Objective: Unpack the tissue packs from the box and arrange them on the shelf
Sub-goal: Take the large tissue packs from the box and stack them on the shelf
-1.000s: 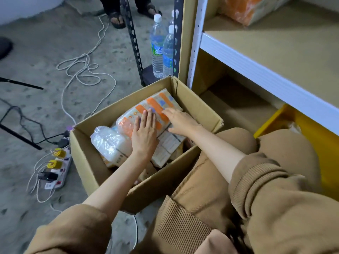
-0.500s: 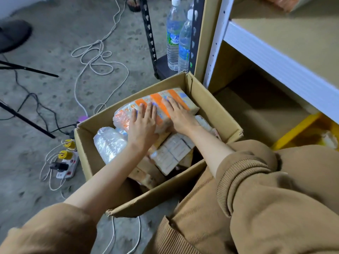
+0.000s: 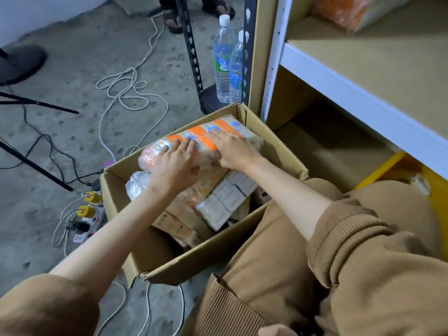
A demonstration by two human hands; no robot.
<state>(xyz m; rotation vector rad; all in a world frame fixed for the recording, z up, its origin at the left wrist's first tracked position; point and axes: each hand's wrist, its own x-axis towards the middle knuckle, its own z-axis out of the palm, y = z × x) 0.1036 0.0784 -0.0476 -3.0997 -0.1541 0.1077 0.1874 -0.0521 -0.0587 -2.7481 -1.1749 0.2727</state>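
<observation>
An open cardboard box [image 3: 218, 259] stands on the floor by my knees. On top of its contents lies an orange-and-white tissue pack [image 3: 201, 135], raised at the far side of the box. My left hand [image 3: 173, 166] grips its near left part and my right hand [image 3: 232, 150] grips its right part, fingers spread over the top. Under it lie a clear-wrapped pack [image 3: 137, 183], a white tissue pack [image 3: 228, 200] and more packs. The shelf [image 3: 378, 69] is at the right, with an orange pack [image 3: 349, 10] at its back.
Two water bottles [image 3: 224, 59] stand beside the shelf's black upright [image 3: 248, 44]. White cables [image 3: 126, 93] and a power strip [image 3: 87, 219] lie on the concrete floor to the left. A yellow bin [image 3: 397, 166] sits under the shelf. Another person's sandalled feet [image 3: 173, 20] are at the top.
Both hands have closed around the orange-and-white pack and raised it toward the far side of the box; the packs below show more.
</observation>
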